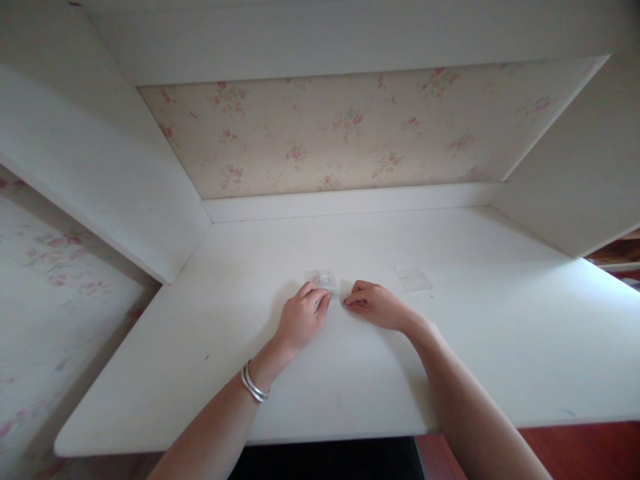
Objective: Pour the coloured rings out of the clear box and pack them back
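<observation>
A small clear square plastic case (pixel 327 275), with small greenish and reddish bits in it, lies flat on the white desk. My left hand (pixel 301 319) is closed in a pinch at its near edge, thumb and forefinger holding it there. Just to the right, my right hand (pixel 376 305) is also closed, its fingertips pinching a tiny roundish thing (pixel 345 305) close to the desk surface. That thing is too small to name. Beyond my right hand, apart from it, a clear flat square piece (pixel 414 279) rests on the desk.
The white desk (pixel 300 407) has side panels at left (pixel 125 153) and right (pixel 565 160), plus a low back ledge (pixel 350 200). A thin dark sliver (pixel 207 358) lies at left. Floral wallpaper (pixel 345 133) covers the back wall.
</observation>
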A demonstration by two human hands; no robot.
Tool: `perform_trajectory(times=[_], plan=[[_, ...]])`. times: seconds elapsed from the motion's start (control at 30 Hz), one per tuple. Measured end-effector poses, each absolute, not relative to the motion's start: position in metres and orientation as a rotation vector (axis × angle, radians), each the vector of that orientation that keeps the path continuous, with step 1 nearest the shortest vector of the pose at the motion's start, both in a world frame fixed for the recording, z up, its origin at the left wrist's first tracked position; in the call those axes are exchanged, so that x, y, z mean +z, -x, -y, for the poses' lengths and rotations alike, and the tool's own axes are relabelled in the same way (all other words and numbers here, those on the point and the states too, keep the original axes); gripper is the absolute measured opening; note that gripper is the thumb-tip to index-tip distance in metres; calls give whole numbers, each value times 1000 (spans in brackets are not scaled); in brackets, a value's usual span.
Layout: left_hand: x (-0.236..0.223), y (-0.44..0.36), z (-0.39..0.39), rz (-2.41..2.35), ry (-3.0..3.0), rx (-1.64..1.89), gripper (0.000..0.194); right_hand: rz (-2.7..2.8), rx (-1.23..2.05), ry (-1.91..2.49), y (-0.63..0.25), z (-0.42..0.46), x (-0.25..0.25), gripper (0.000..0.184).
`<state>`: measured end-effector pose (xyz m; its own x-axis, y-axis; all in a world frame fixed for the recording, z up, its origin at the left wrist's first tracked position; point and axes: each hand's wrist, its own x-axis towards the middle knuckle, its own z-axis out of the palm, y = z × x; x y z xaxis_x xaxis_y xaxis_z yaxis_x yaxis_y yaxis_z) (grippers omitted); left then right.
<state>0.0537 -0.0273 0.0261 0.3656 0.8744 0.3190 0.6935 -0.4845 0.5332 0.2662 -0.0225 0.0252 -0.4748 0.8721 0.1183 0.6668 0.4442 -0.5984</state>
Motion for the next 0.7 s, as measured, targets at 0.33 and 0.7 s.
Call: perform_trajectory(times=[0.33,0.7], plan=[[30,-59,33,-1421,-2440,704,28,2129,670,1277,-270,23,35,18],[28,-81,40,-1270,-2751,352,33,1802,526,1319,-243,8,20,22]])
